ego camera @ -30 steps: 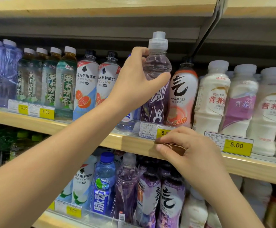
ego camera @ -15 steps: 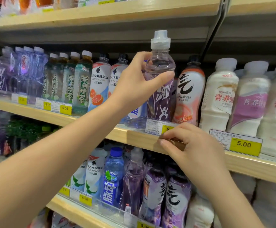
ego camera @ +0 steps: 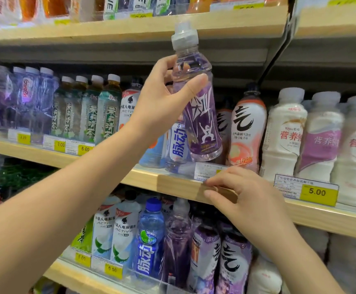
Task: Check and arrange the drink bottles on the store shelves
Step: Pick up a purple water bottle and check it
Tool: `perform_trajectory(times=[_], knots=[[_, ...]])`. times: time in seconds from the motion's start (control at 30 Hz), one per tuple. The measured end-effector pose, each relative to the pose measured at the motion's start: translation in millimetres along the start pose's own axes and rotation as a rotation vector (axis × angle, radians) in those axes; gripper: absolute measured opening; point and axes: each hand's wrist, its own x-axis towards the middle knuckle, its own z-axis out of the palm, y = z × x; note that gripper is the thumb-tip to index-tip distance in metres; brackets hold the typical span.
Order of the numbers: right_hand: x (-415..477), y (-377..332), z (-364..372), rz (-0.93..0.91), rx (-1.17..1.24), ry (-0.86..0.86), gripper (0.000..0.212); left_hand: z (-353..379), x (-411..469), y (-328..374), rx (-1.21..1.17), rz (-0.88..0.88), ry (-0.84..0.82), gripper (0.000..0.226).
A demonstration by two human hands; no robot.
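The fingers [ego camera: 164, 62] of the left hand [ego camera: 162, 107] curl round the neck of a bottle [ego camera: 202, 124], thumb pressed across its front. It's clear plastic with pale purple drink, a purple label bearing a white leaping figure, and a grey-white sports cap [ego camera: 184, 37]. It is held tilted, with the cap leaning left and the base just above the middle shelf [ego camera: 173, 183]. The right hand [ego camera: 247, 198] pinches that shelf's front edge, fingertips bent on top, thumb beneath, covering half a price tag [ego camera: 202, 171]. The far fingers show only dimly through the plastic. The bottle hides part of a blue bottle [ego camera: 178, 145] behind. The small label print is too blurred to read.
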Motion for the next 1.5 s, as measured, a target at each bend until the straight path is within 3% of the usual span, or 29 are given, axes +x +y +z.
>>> perform_trajectory(times=[0.33,0.73,1.2,1.5], knots=[[26,-54,56,0.004,-0.02,-0.027,0.014,-88,8,-15,-0.059,0.022,-0.054,0.062],[63,-137,135,0.043,-0.001,0.099,0.015,-238,12,-48,0.041,0.02,-0.064,0.065],[111,-202,204,-0.077,0.026,0.043,0.012,-314,17,-77,0.198,-0.016,0.016,0.071],[145,-261,258,-0.082,-0.006,0.033,0.014,-399,29,-109,0.165,-0.03,0.024,0.066]])
